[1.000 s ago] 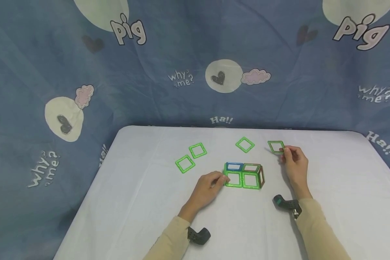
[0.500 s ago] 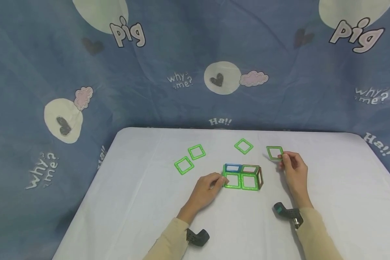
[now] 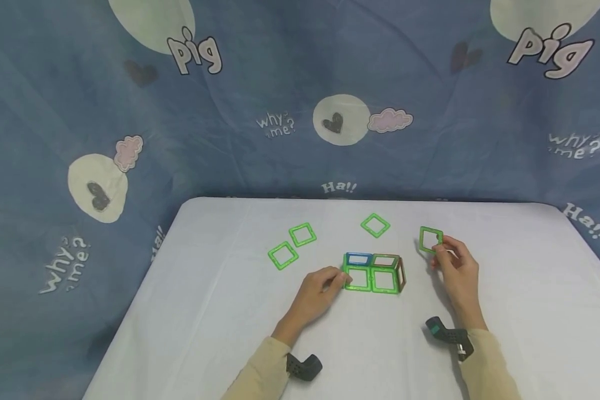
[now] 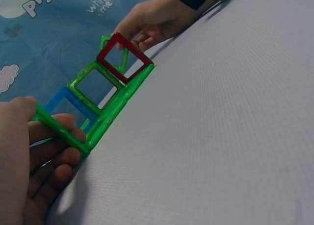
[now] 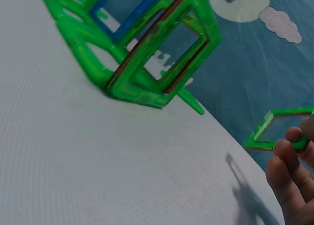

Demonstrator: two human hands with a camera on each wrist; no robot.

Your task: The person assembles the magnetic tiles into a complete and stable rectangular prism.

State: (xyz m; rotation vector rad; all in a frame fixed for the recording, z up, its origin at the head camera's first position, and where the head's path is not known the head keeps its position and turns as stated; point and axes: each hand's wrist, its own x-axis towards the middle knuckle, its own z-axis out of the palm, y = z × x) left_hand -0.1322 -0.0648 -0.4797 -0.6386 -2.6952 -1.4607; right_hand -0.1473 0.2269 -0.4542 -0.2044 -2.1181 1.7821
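My left hand (image 3: 316, 293) pinches the upright green tile (image 4: 61, 129) at the left end of a small magnetic tile structure (image 3: 371, 280). Two green squares lie flat as its base. Along the back stand a blue tile (image 4: 81, 101) and a green one, and at the right end a red tile (image 4: 136, 51) stands up. To the right of the structure, my right hand (image 3: 460, 275) holds a single green square tile (image 5: 294, 111) by its corner between thumb and fingers. That tile is raised off the table, apart from the structure; its shadow falls below it.
Three loose green square tiles lie behind the structure: a left one (image 3: 289, 263), one (image 3: 306, 243) close beside it, and a third (image 3: 369, 231) farther right. The white table (image 3: 220, 333) ends at a blue printed curtain (image 3: 230, 161). Each wrist wears a dark camera mount.
My right hand has come slightly toward me and to the right, and the green tile in it has turned to face me more. The left hand and structure stay in place.
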